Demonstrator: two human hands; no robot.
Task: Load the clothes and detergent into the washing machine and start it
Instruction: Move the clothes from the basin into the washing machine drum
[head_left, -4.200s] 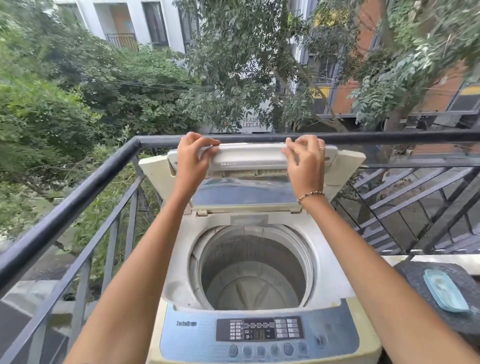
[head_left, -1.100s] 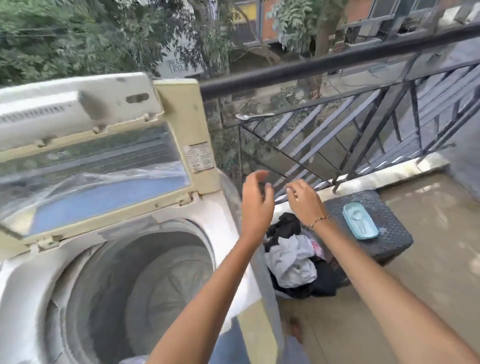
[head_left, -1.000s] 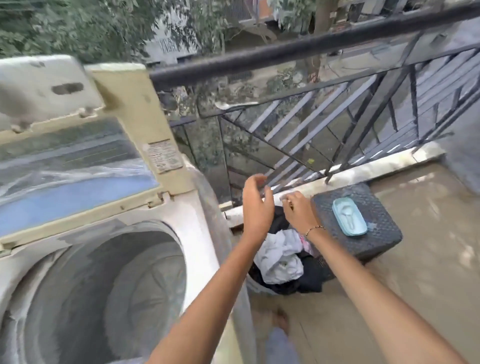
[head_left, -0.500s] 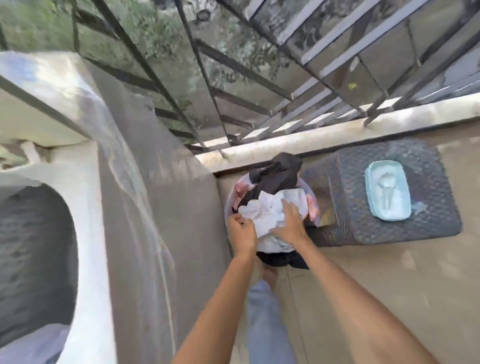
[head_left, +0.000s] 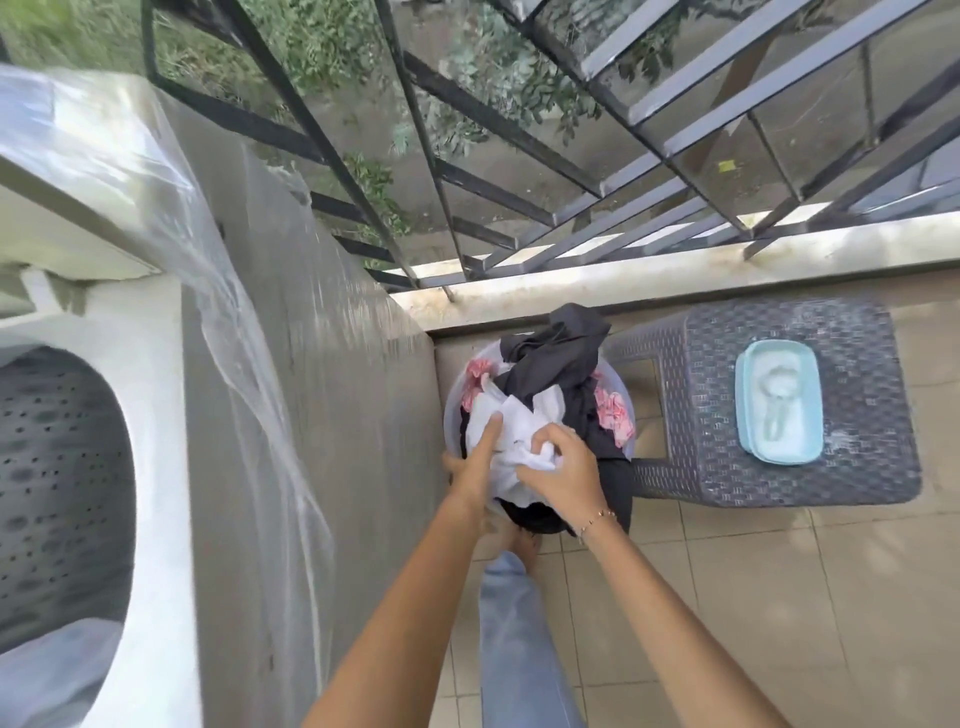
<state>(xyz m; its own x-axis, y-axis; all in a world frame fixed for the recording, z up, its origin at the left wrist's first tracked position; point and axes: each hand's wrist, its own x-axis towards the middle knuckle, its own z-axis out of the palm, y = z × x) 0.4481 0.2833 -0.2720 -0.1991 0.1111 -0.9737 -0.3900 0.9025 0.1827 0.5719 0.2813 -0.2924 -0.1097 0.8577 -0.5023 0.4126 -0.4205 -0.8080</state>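
Note:
A round translucent tub (head_left: 451, 410) stands on the tiled floor beside the washing machine (head_left: 161, 467), whose drum (head_left: 52, 493) lies uncovered at the far left. The tub holds a heap of clothes: a white garment (head_left: 519, 415) on top, a black one (head_left: 556, 353) behind it, and pink fabric (head_left: 613, 410). My right hand (head_left: 563, 467) clutches the white garment with curled fingers. My left hand (head_left: 475, 460) holds the garment's left side, one finger lying straight along the top. A pale blue detergent box (head_left: 782, 410) with a scoop inside sits on a dark woven stool (head_left: 779, 483).
The stool stands right of the tub. A black metal railing (head_left: 571, 171) on a low concrete kerb (head_left: 623, 280) closes the balcony beyond it. Clear plastic sheeting (head_left: 218, 291) hangs down the machine's side. My leg in jeans (head_left: 514, 623) is below the tub.
After lifting the lid, I turned right and bent down to the tub. Both hands dropped onto the white garment, and the right hand's fingers have since bunched it tighter.

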